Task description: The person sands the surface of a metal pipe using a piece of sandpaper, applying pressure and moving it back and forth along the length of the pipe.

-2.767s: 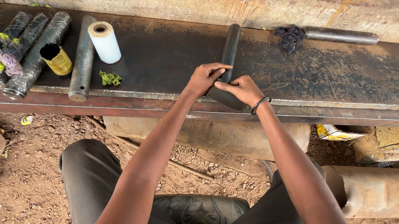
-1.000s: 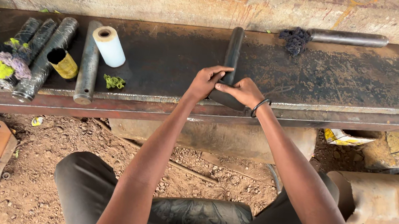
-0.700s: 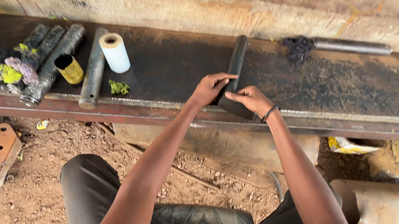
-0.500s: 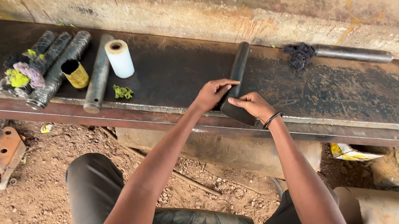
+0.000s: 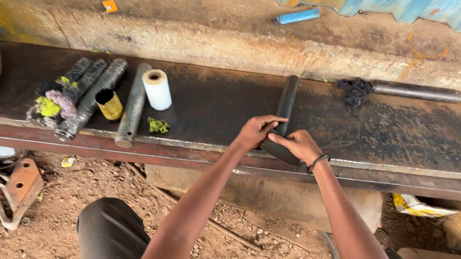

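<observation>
A dark metal pipe (image 5: 287,103) lies on the long black steel beam (image 5: 412,138), pointing away from me. My left hand (image 5: 255,132) and my right hand (image 5: 300,145) are both closed around its near end, which is wrapped in black material, at the beam's front edge. A dark band circles my right wrist.
To the left on the beam lie several wrapped and bare pipes (image 5: 134,104), a white tape roll (image 5: 158,89), a yellow roll (image 5: 109,104) and coloured scraps. At the back right lie a grey rod (image 5: 416,91) and a dark rag (image 5: 354,91). Dirt ground and scrap metal (image 5: 19,188) are below.
The view has tilted up, so the wall behind the beam now shows. Both hands stay on the pipe's near end, with small finger shifts.
</observation>
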